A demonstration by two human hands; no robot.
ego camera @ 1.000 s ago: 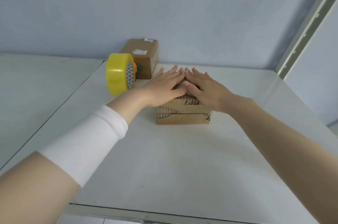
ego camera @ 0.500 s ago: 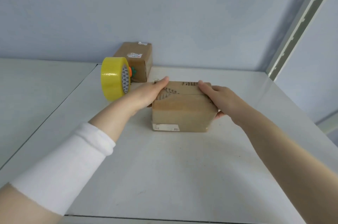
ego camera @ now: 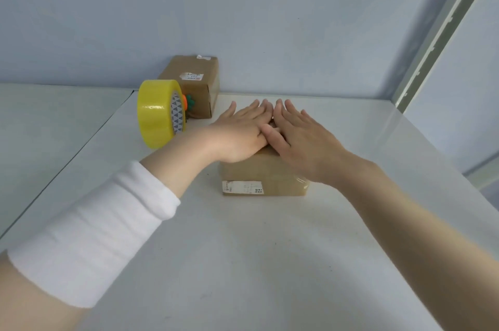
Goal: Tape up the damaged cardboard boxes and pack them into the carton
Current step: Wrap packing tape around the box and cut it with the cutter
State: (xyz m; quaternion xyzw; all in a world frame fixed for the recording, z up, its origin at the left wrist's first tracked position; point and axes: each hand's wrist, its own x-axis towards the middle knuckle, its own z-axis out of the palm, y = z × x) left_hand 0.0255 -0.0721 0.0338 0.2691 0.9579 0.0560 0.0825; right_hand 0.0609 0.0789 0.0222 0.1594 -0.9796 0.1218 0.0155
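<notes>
Centre of the tabletop (ego camera: 243, 249): a brown cardboard box (ego camera: 264, 176) is set here, its near face, with a white printed label (ego camera: 243, 187), turned toward the person.
Left side: the left hand (ego camera: 240, 136) is laid palm down on the box's top, a white sleeve (ego camera: 94, 230) worn on the forearm.
Right side: the right hand (ego camera: 302, 141) is laid flat beside it, the two touching over the middle of the top.
Fingers (ego camera: 259, 107): held straight and lightly fanned on both hands; nothing is gripped or pinched, and only downward pressure is applied.
Reason for the hold: the top is judged to be pressed so that the flaps or a strip of tape are smoothed down; the seam itself is hidden under the palms.
Tape: a yellow tape roll (ego camera: 158, 113) is stood on edge just left of the box, near the left wrist and apart from the cardboard, probably kept within reach for another strip.
Behind the roll: a small orange and green object (ego camera: 189, 102) is partly hidden and cannot be identified.
Back wall: a second box (ego camera: 197, 82) is parked against it, out of the working area; whether it is taped cannot be told.
Packing: the carton is not seen, so this step is judged not yet begun.
</notes>
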